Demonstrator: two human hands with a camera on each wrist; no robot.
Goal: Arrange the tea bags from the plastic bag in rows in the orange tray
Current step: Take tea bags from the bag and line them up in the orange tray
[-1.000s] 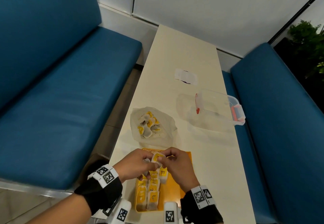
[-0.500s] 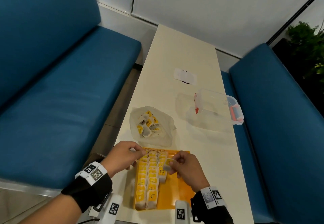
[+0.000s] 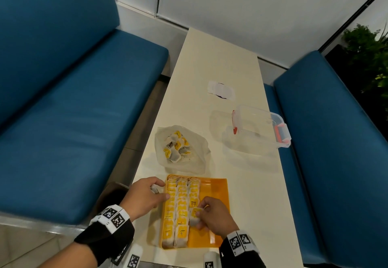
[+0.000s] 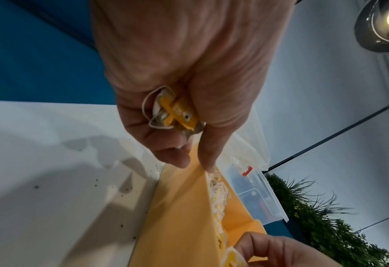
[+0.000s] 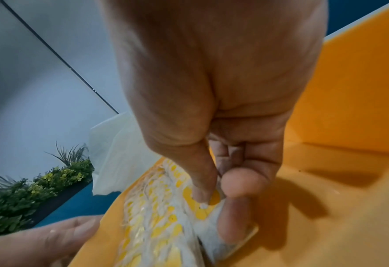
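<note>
Table (image 3: pixel 220 58) runs up the middle of the head view between blue benches, clear lidded box (image 3: pixel 260 127) at right centre, plastic bag (image 3: pixel 199 162) with loose tea bags just above the orange tray (image 3: pixel 218 188) at lower centre. Tray holds three rows running top to bottom of the frame; the left two look full, the third stops partway, bare orange floor to its right. Right hand (image 3: pixel 216 215) is nearer that gap, pinching a tea bag (image 3: pixel 195 217) thumb-to-fingers at the row's lower end, its long axis along the row. Left hand (image 3: pixel 144 194) sits at the tray's left rim, fingers curled round spare tea bags (image 4: pixel 177 113). Likely next: seat the bag against the one above it.
</note>
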